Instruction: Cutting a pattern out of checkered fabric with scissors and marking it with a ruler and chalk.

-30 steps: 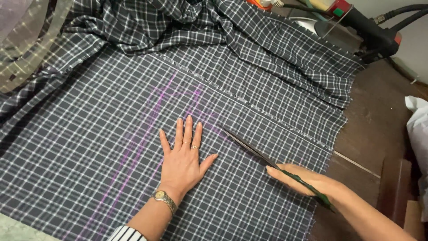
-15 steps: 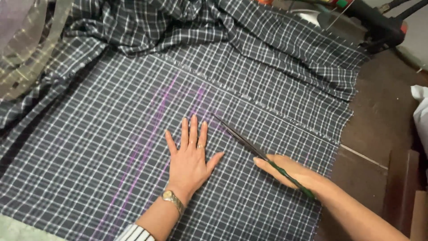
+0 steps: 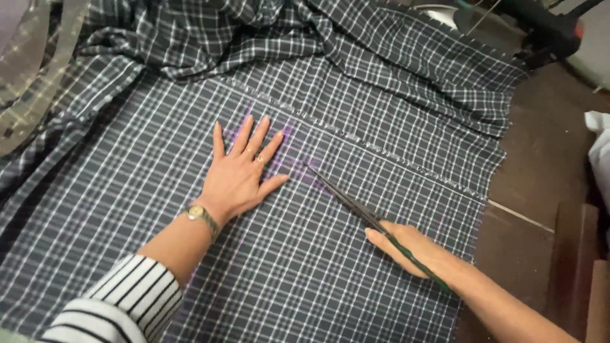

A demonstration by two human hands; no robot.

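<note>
A dark checked fabric [image 3: 159,254] with white lines lies spread over the table, bunched up at the far side. My left hand [image 3: 238,171] lies flat on it with fingers spread, over faint purple chalk lines [image 3: 289,143]. A wristwatch [image 3: 200,215] sits on that wrist. My right hand [image 3: 406,249] grips the green handles of long scissors [image 3: 346,198]. Their blades lie low on the cloth, pointing up-left, with the tip close to my left thumb.
A raw fabric edge [image 3: 356,136] runs diagonally across the cloth. Brown wooden table surface [image 3: 540,184] shows on the right. A dark tool with an orange part [image 3: 546,28] sits at the far right. A clear curved ruler [image 3: 38,70] rests at top left.
My left hand has slid farther away along the purple lines. The scissors and my right hand have followed up-left, the tip staying near the thumb.
</note>
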